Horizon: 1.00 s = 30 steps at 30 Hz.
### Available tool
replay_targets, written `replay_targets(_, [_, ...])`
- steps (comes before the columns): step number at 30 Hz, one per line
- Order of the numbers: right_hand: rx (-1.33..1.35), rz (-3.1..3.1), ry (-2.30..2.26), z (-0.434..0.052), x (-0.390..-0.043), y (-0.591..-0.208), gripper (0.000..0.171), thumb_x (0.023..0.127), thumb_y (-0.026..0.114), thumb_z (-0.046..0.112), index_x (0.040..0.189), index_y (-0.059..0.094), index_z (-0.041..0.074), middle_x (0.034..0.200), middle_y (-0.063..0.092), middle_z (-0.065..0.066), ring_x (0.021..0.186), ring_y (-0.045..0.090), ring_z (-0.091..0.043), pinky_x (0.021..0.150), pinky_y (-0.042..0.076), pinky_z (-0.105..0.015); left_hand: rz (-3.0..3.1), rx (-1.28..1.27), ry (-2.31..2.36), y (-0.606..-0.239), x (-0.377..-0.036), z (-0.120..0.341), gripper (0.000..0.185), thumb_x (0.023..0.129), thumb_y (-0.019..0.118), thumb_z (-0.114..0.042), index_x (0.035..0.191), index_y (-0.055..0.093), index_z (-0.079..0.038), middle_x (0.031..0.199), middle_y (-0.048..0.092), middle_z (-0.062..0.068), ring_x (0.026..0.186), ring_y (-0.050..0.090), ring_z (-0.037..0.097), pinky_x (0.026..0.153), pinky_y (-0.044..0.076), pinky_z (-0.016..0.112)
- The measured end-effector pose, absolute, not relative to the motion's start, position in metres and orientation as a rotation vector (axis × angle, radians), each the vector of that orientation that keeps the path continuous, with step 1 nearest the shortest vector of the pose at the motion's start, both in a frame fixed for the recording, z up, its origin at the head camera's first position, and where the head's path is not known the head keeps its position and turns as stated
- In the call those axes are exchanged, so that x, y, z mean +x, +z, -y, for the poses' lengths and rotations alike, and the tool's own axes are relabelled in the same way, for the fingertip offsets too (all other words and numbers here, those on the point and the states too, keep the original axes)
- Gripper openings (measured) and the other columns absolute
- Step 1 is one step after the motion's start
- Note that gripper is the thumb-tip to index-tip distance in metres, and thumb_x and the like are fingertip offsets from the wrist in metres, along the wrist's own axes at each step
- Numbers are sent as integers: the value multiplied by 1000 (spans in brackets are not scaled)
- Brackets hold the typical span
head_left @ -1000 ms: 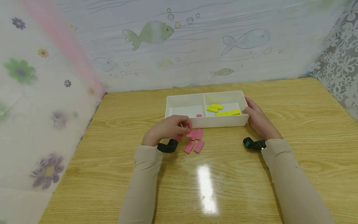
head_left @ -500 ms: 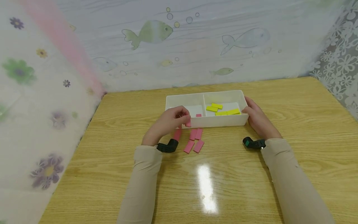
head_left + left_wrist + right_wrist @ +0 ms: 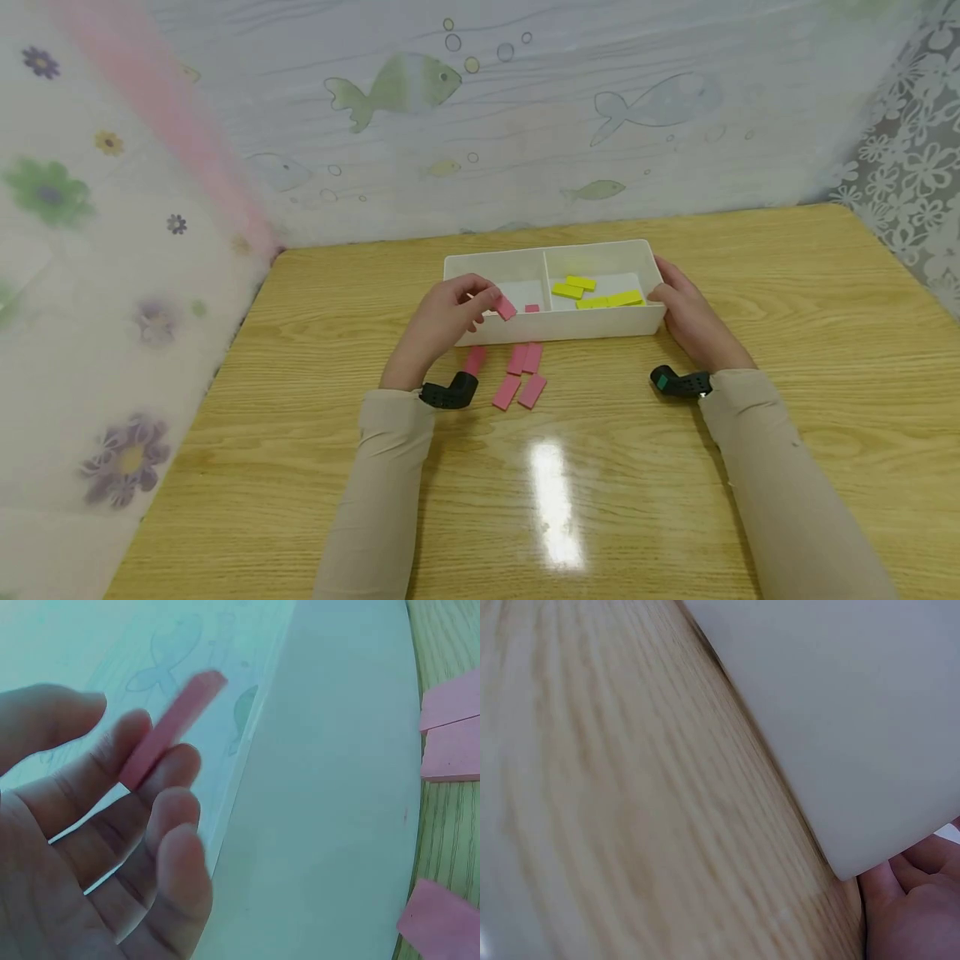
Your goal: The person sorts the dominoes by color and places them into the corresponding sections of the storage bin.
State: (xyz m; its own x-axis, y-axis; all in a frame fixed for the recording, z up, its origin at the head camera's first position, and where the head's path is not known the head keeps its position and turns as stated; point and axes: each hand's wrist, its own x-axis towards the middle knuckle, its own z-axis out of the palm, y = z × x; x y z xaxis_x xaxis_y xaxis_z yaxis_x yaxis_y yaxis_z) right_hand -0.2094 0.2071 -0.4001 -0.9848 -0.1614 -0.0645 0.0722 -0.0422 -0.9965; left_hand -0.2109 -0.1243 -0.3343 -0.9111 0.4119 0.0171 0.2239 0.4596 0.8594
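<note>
Over the front rim of the white two-part box (image 3: 558, 327), my left hand (image 3: 444, 321) holds a flat pink rectangular tile (image 3: 505, 307). In the left wrist view that tile (image 3: 172, 731) sits at the index and middle fingertips, with the thumb standing apart. Another pink tile (image 3: 532, 308) lies in the left compartment. My right hand (image 3: 693, 321) grips the box's right end, thumb at the rim; its other fingers are mostly hidden behind the wall. The right wrist view shows part of this hand (image 3: 919, 915) at the box's bottom corner.
Several pink tiles (image 3: 532, 391) lie on the wooden table (image 3: 622, 467) before the box, one (image 3: 475, 360) beside the left wrist's black camera (image 3: 452, 392). Several yellow tiles (image 3: 567, 291) lie in the right compartment. A fish-patterned curtain (image 3: 525, 125) hangs behind the table.
My left hand has lifted the pink tile from beside the others in front of the box, up and away to over the left compartment's front rim. The right hand keeps its grip.
</note>
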Motion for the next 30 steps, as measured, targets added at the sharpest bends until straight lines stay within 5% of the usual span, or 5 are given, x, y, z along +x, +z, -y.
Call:
replay_targets(7, [-103,-2055,-2164,-207,-209,-400,66,87,31,-1,145,5,19,148,5,2,132,9,-15,103,13,-37,-2492,481,1413,-330,-207,123,27,88,50,-42,107,62,-26,100,60,-4,76,55,34,63,46,47])
replay_targets(15, [-98,-2065,-2161,-207,-210,-400,66,87,30,-1,145,5,20,149,4,2,132,9,-14,104,12,-37,-2431,450,1392,-336,-210,122,35,83,52,-52,112,60,-34,94,59,3,73,54,41,56,45,47])
replay_targets(30, [-105,-2085,-2142,-208,-211,-401,65,88,30,0,145,5,19,149,4,2,132,9,-15,104,12,-37,-2111,412,1604,-342,-207,114,49,82,56,-49,126,49,-29,116,54,-3,83,54,43,45,41,46])
